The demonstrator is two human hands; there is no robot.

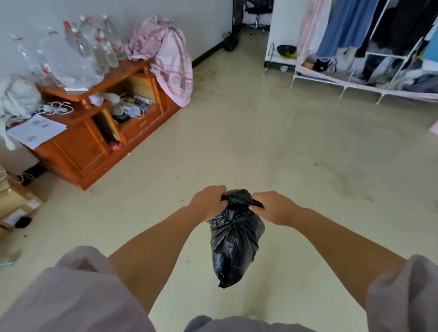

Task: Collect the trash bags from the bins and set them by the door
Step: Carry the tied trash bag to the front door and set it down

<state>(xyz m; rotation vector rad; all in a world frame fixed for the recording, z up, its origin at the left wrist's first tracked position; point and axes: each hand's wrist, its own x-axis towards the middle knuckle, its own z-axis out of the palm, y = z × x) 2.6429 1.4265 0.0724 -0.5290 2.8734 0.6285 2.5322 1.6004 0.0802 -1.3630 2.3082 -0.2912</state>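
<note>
A small black trash bag (pixel 235 243) hangs in the air above the pale floor, in front of my body. Its top is gathered and twisted. My left hand (pixel 208 202) grips one end of the gathered top. My right hand (pixel 273 207) grips the other end, and the two ends stretch apart between my fists. No bin shows in this view. A dark doorway (pixel 239 12) opens at the far end of the room.
An orange wooden cabinet (pixel 93 136) with empty plastic bottles (pixel 92 46) and a pink cloth (pixel 169 60) stands at the left wall. Cardboard boxes (pixel 6 200) sit at the far left. A white clothes rack (pixel 383 45) fills the right. Bare floor lies between them.
</note>
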